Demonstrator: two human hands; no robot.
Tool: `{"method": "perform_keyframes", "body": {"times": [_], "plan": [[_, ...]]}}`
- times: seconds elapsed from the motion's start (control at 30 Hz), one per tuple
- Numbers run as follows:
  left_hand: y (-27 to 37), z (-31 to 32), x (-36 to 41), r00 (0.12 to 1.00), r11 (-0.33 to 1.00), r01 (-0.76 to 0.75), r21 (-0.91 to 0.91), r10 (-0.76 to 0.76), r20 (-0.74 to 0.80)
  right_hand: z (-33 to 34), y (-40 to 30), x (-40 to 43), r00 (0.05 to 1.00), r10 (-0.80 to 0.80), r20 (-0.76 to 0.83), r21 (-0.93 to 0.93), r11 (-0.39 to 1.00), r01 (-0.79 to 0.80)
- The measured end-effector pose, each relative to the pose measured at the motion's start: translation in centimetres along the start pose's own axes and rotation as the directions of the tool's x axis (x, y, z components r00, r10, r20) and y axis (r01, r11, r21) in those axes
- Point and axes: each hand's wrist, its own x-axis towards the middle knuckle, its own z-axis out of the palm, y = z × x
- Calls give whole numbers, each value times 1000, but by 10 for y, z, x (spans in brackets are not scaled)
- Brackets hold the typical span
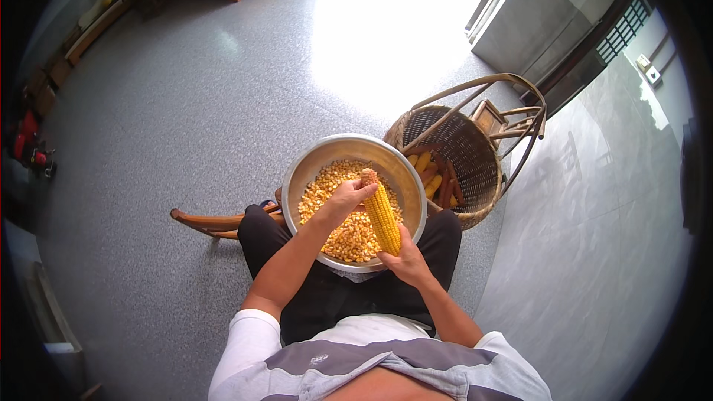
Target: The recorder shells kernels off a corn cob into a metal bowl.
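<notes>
A yellow ear of corn (382, 219) slants over a wide metal basin (410, 178) in front of me. My left hand (351, 196) grips its upper end, where the reddish tip of the cob is bare of kernels. Around the lower end my right hand (405, 256) is closed, with the thumb along its near side. Loose corn kernels (351, 239) cover the bottom of the basin, beneath both hands. The basin rests between my knees, partly hidden by my forearms.
A woven basket (484, 200) with a tall handle stands against the basin's right side, holding several yellow ears and reddish cobs (447, 184). A small wooden chair (490, 117) is behind it. Curved wooden legs (211, 223) of a seat jut out at left. A tiled wall (596, 234) runs along the right.
</notes>
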Motion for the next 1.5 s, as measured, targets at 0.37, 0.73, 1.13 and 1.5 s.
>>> {"method": "perform_keyframes", "body": {"times": [0.37, 0.73, 1.13, 1.5], "plan": [[0, 2, 0, 1000, 999, 13, -41, -14, -23, -1, -2, 0, 993, 105, 58, 80, 991, -110], [-3, -3, 5, 996, 999, 29, -32, -32, -85, 1, -4, -2, 998, 52, 32, 22, 998, -53], [-3, -3, 2, 999, 996, -33, -87, 33, 2, -2, -8, -4, 997, 38, 60, 30, 999, -40], [-1, -3, 2, 995, 973, 71, -219, -52, 89, -3, 3, -5, 997, 2, 72, 78, 997, -8]]}}
